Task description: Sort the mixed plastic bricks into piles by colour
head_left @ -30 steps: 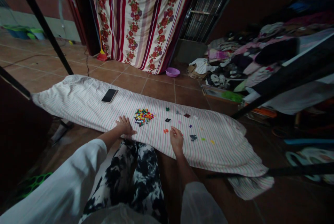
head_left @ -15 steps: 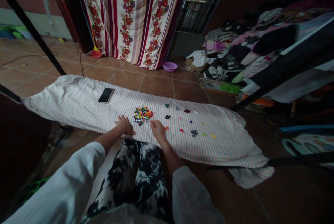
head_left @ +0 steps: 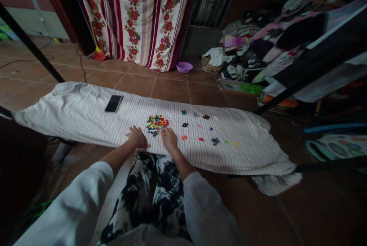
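A heap of small multicoloured pieces (head_left: 157, 122) lies on a striped cloth (head_left: 243, 154) over a long surface. My left hand (head_left: 137, 138) rests on the cloth at the heap's near left, fingers spread, holding nothing. At the heap's near right edge is my right hand (head_left: 169, 137), its thumb and fingers pinched together; whatever is between them is too small to name. Right of it lie small groups sorted by colour, among them orange pieces (head_left: 184, 138), black pieces (head_left: 185, 125), dark grey pieces (head_left: 215, 141) and dark green pieces (head_left: 184, 112).
A phone (head_left: 114, 104) lies on the cloth left of the heap. Beyond the cloth, a purple basin (head_left: 184, 67) stands on the tiled floor by a floral curtain (head_left: 132, 16). Piled clothes (head_left: 258, 43) are at the back right. Dark bars rise at both ends.
My right hand has moved slightly left, closer to the heap, uncovering the orange pieces. My left hand stays spread on the cloth. The view has shifted a little.
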`<action>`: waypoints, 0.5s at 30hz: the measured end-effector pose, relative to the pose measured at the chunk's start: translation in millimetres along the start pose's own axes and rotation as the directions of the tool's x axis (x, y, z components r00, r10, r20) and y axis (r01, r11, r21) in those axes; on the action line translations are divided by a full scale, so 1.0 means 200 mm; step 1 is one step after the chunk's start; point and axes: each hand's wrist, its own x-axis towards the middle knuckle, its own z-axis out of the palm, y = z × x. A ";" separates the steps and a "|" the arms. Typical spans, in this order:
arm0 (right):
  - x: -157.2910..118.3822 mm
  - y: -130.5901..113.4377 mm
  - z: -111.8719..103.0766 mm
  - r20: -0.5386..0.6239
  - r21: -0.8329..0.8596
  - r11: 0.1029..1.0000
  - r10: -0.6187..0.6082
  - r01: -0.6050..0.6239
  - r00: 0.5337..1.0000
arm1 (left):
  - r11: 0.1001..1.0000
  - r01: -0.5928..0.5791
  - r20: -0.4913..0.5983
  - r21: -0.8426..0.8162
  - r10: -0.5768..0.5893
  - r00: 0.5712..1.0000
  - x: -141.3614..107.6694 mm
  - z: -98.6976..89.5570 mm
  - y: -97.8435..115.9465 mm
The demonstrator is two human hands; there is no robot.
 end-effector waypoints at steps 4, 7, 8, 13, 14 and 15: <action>0.00 0.05 0.01 -0.031 0.129 0.992 0.001 0.003 1.000 | 1.000 0.005 -0.013 0.002 -0.005 1.000 0.02 0.02 0.00; 0.00 0.08 0.01 -0.062 0.299 0.954 0.045 -0.024 0.997 | 1.000 0.004 -0.020 -0.008 -0.005 1.000 0.02 0.02 0.00; 0.00 0.09 0.01 -0.062 0.356 0.934 0.066 -0.039 0.996 | 1.000 0.008 -0.016 -0.012 -0.008 1.000 0.02 0.02 0.00; -0.04 0.10 -0.01 -0.007 0.583 0.804 0.150 -0.118 0.989 | 0.999 0.007 -0.016 -0.040 -0.008 1.000 0.02 0.02 -0.01; -0.05 0.11 -0.02 -0.014 0.595 0.796 0.153 -0.115 0.988 | 0.999 0.004 -0.018 -0.040 -0.005 1.000 0.03 0.02 -0.01; -0.07 0.11 -0.03 -0.032 0.586 0.804 0.149 -0.102 0.988 | 0.999 0.006 -0.019 -0.038 -0.006 1.000 0.03 0.03 -0.01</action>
